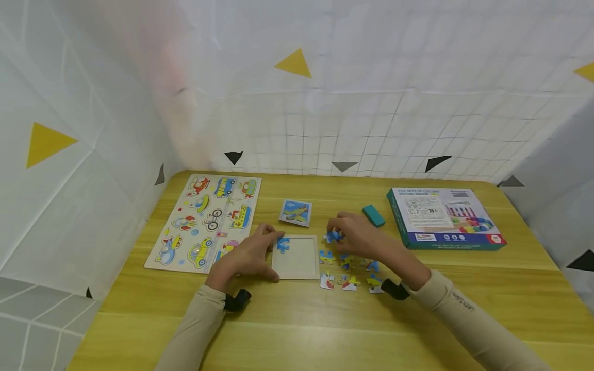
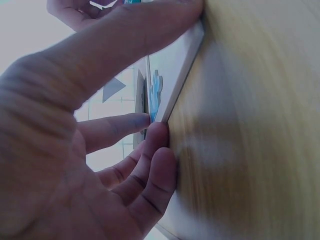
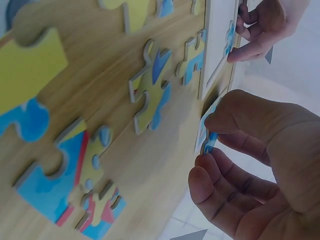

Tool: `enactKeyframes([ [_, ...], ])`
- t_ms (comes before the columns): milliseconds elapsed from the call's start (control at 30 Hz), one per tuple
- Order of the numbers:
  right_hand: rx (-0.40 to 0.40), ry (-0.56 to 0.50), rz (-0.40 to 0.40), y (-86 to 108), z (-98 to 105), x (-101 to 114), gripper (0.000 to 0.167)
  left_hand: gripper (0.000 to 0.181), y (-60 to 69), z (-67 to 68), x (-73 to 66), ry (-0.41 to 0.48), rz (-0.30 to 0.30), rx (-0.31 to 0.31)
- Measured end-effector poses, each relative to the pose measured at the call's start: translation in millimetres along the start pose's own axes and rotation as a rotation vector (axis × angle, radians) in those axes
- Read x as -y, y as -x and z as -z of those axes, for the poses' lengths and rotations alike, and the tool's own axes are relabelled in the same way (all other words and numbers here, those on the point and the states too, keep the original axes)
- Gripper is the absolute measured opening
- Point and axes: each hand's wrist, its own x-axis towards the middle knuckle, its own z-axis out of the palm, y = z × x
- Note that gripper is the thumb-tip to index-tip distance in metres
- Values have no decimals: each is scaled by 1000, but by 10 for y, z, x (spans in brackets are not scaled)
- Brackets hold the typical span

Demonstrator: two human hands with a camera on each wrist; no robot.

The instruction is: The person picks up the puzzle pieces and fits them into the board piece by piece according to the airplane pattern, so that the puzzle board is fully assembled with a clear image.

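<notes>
A shallow square puzzle tray (image 1: pixel 297 279) lies flat on the table, with a blue puzzle piece (image 1: pixel 283 245) in its upper left corner. My left hand (image 1: pixel 250 252) holds the tray's left side, thumb at the near corner and fingertips at the far one. Between thumb and fingertips, my right hand (image 1: pixel 355 234) pinches another blue jigsaw piece (image 3: pixel 210 143), raised just off the table to the right of the tray. Several loose jigsaw pieces (image 1: pixel 327 281) in yellow, blue and red are spread below and beside this hand. Behind the tray lies a picture card (image 1: pixel 295 213) showing a yellow plane.
At left lies a vehicle puzzle board (image 1: pixel 211 219), close to my left hand. A teal block (image 1: pixel 373 216) sits beyond my right hand. A boxed bead set (image 1: pixel 445 219) lies at the right. White sheeting with triangles (image 1: pixel 343 129) rises behind the table.
</notes>
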Motion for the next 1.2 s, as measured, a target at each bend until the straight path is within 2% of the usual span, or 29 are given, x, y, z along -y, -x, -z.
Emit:
enactKeyframes([
  [400,26,-9,29,-100,-24,130,33,105,3,-7,24,4,-16,0],
  [933,34,11,84,-246,-53,271,31,103,-23,-9,26,-1,0,6],
  [1200,38,23,80,-296,-80,351,31,104,-15,-3,28,15,1,10],
])
